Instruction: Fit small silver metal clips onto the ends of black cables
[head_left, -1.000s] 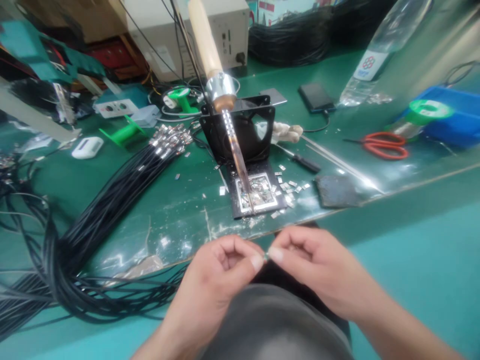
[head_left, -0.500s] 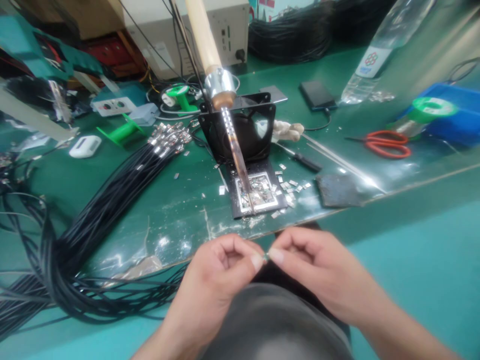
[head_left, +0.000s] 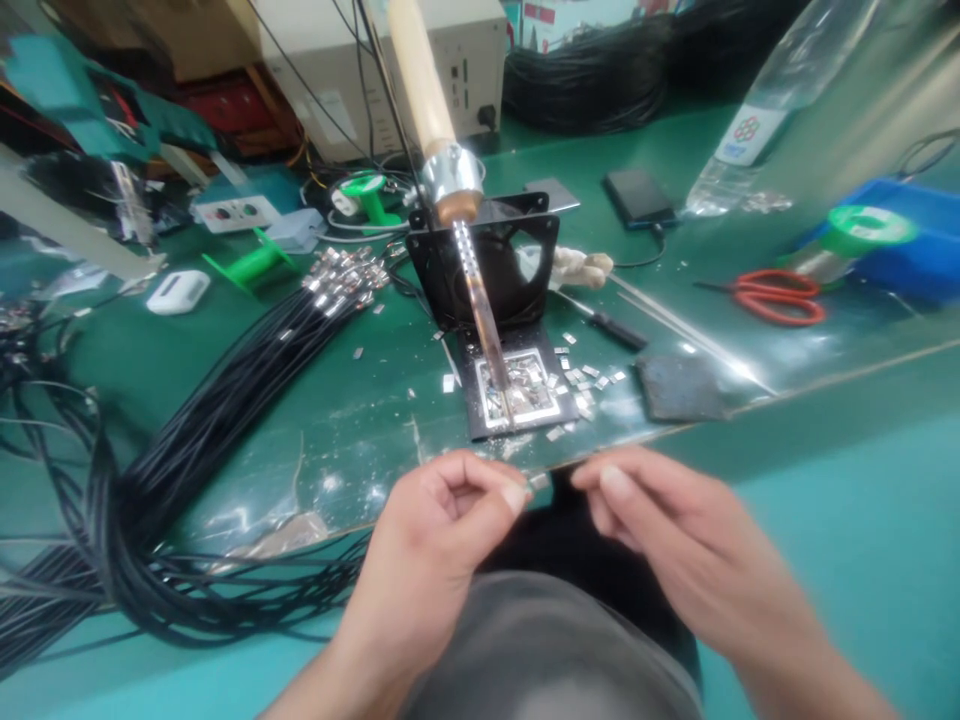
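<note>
Clear plastic drink bottle (head_left: pixel 796 72): white wrap-around label (head_left: pixel 752 135) with a red-and-green cluster logo; blue lettering beneath it, too blurred to read.
White-and-teal cardboard box (head_left: pixel 571 30): red printed block, wording illegible.
Green round plastic spool (head_left: pixel 838 226): whitish disc label (head_left: pixel 876 224), marks unreadable.
Beige boxy metal machine (head_left: pixel 480 50): pale sticker (head_left: pixel 322 113), text illegible.

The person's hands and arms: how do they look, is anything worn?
The left hand and right hand are bare; no gloves, rings or watches show. The forearms are uncovered as far as visible, without sleeves. Dark grey clothing shows between them.
</note>
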